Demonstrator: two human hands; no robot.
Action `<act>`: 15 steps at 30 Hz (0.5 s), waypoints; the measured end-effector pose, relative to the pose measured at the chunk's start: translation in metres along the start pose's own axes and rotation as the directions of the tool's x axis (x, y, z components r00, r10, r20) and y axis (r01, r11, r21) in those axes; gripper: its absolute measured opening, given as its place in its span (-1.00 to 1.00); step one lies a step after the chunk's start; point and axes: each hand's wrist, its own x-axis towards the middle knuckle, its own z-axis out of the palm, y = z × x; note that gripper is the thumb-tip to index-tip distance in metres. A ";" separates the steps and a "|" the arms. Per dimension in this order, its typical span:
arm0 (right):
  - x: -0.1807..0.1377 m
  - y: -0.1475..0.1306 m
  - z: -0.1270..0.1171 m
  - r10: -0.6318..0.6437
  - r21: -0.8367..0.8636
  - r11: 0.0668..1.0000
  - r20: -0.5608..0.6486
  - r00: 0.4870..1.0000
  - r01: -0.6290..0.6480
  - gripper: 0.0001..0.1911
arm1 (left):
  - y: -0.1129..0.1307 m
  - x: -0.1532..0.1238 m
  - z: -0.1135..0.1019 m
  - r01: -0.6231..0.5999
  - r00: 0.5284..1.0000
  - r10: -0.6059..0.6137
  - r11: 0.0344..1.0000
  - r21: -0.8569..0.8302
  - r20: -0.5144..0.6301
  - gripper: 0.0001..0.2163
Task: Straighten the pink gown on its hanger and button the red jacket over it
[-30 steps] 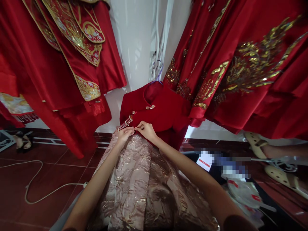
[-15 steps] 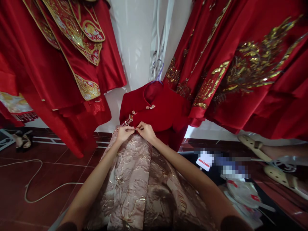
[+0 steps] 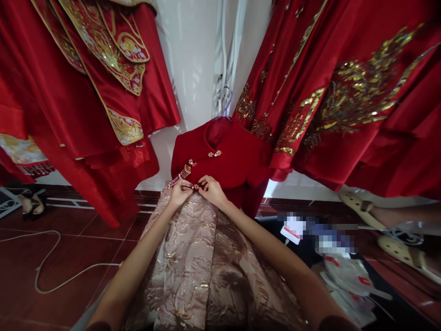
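Observation:
A red velvet jacket [image 3: 234, 161] hangs on a purple hanger [image 3: 226, 106], a jewelled button fastener [image 3: 215, 154] at its collar. My left hand [image 3: 179, 193] pinches the left end of a lower beaded fastener [image 3: 195, 186] on the jacket's front. Close to that fastener's right end, my right hand [image 3: 212, 192] is closed with fingers curled; what lies in its fingertips is too small to tell. Above my left hand a beaded tassel ornament [image 3: 187, 170] is attached to the jacket. A shiny pinkish-gold brocade garment [image 3: 193, 257] spreads below both hands, across my lap.
Red gowns with gold embroidery [image 3: 127, 50] hang at left, others with gold sequins [image 3: 365, 87] at right. A white cable [image 3: 58, 257] curls over the tiled floor. At right lie plastic packets [image 3: 347, 271] on a black surface, near a person's foot in a beige clog [image 3: 361, 207].
My right hand's fingertips have drawn slightly right, away from my left fingertips, and more of the beaded fastener shows between them. My left hand stays nearly in place.

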 end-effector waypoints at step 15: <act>-0.024 0.001 0.034 0.005 0.064 0.998 -0.268 0.963 0.012 -0.79 | -0.006 -0.027 0.021 -0.013 0.997 0.008 0.998 -0.064 -0.080 -0.77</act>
